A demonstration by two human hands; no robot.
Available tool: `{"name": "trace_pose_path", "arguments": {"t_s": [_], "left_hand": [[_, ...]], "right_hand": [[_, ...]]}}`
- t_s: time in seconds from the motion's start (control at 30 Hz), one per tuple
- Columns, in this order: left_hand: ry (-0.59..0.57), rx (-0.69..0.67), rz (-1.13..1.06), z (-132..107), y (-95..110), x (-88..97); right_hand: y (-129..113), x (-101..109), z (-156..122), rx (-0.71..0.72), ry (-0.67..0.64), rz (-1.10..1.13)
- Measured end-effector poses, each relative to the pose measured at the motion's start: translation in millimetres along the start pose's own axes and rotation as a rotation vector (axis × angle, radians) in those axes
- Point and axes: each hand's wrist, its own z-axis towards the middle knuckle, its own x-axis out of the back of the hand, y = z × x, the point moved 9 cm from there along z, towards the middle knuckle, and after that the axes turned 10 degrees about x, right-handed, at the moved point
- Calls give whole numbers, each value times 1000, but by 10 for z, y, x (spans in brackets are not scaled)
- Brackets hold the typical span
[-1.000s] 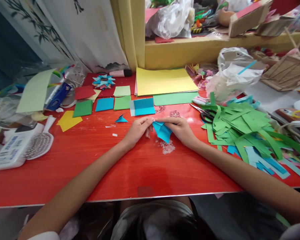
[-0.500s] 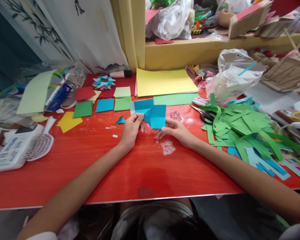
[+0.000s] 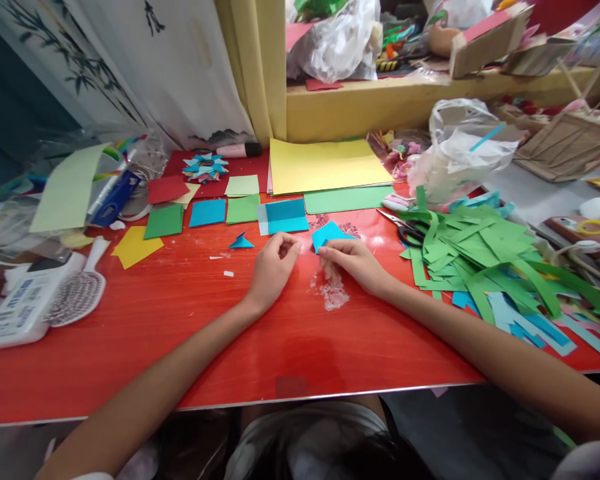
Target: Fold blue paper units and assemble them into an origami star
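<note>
My right hand (image 3: 353, 261) pinches a folded blue paper (image 3: 330, 234) and presses it against the red table (image 3: 180, 333). My left hand (image 3: 275, 263) rests on the table just left of it, its fingers curled in and apart from the paper, with nothing visible in them. A small folded blue triangle (image 3: 241, 241) lies to the left of my left hand. Just beyond my hands lie a blue square sheet (image 3: 286, 215) and a worn white patch (image 3: 333, 293) on the table.
Colored paper squares (image 3: 207, 212) and a yellow sheet stack (image 3: 325, 165) lie at the back. Scissors (image 3: 405, 229) and a heap of green paper strips (image 3: 485, 257) lie at the right. A hairbrush (image 3: 77, 287) and a white device (image 3: 15, 310) sit at the left.
The blue paper, held up open by both hands half a second ago, is now folded smaller and down on the table under my right hand. My left hand has let go of it.
</note>
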Motion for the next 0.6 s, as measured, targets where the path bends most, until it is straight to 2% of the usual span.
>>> {"name": "trace_pose_path", "arguments": {"t_s": [0.07,0.13,0.27,0.47,0.6], "left_hand": [[58,-29,8,5,16,54],[61,-21,1,19,-3,64],[38,7,-23,54,-60,57],[2,17,16,91,-117,10],[-48,-78,81,67,-4,-22]], "right_hand": [[-111,207,-16,103,197,-227],[-180,323,-29,162,307,-449],[-84,323,35,133,237,-660],[9,353,67,117,208,-611],[-55,309,76,189,173,-552]]}}
